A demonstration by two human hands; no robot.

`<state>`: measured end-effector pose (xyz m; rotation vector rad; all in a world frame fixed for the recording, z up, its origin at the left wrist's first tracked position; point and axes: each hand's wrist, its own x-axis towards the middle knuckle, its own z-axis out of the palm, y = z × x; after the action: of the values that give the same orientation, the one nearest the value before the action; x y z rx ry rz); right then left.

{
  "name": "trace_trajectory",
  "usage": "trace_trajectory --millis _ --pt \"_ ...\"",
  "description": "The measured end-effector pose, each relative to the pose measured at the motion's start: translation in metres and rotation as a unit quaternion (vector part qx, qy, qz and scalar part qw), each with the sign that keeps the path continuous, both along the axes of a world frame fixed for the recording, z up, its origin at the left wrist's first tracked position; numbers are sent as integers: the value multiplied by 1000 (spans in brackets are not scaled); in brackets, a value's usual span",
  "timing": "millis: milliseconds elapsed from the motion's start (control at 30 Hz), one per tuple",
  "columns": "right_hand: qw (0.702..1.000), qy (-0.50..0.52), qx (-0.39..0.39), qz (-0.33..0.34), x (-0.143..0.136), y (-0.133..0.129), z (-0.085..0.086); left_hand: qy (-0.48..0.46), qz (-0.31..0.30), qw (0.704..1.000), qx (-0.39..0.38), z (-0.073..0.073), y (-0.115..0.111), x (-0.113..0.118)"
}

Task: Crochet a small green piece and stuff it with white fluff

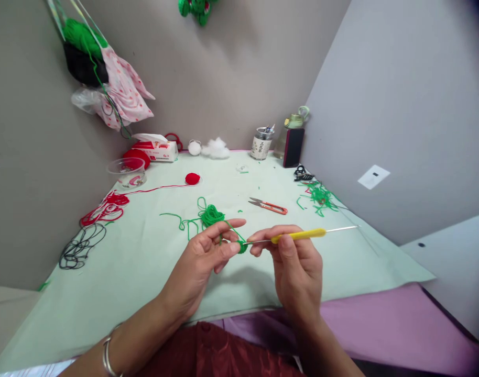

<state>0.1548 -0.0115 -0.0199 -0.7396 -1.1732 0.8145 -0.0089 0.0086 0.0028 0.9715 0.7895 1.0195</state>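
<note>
Between the thumb and fingers of my left hand (pixel 208 248) is a small green crochet piece (pixel 242 246), pinched at its edge. A strand of green yarn runs over the left index finger to the piece. My right hand (pixel 296 262) grips a crochet hook (pixel 302 234) by its yellow handle, and the metal tip meets the green piece. The hook's other metal end points right. Just behind my left hand lies a loose bundle of green yarn (pixel 211 215) with a trailing tail. Part of the crochet piece is hidden by my left fingers.
Orange thread snips (pixel 269 206) lie beyond my hands. A red yarn ball (pixel 192 179), black cord (pixel 80 246) and a clear tub (pixel 127 173) are leftward. Green scraps (pixel 322 198), black scissors (pixel 301 173) and a phone (pixel 293 148) sit right. A pen tin (pixel 262 144) stands at the back.
</note>
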Motion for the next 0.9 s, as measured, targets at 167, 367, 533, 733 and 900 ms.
trace_trajectory --millis 167,367,533,733,900 --pt "978 -174 70 -91 1 -7 1 36 16 999 37 -4 -1 -2" --pt "886 -367 229 -169 -1 -7 -11 -10 18 999 -28 -2 -3 2" --pt "957 -218 130 -138 0 -4 -7 -69 -21 992 -106 -1 1 -1" --pt "992 -107 41 -45 -3 2 2 -33 -11 998 -44 0 0 1" --pt "948 -245 148 -138 -6 0 -7 -32 22 999 -38 -4 -2 7"
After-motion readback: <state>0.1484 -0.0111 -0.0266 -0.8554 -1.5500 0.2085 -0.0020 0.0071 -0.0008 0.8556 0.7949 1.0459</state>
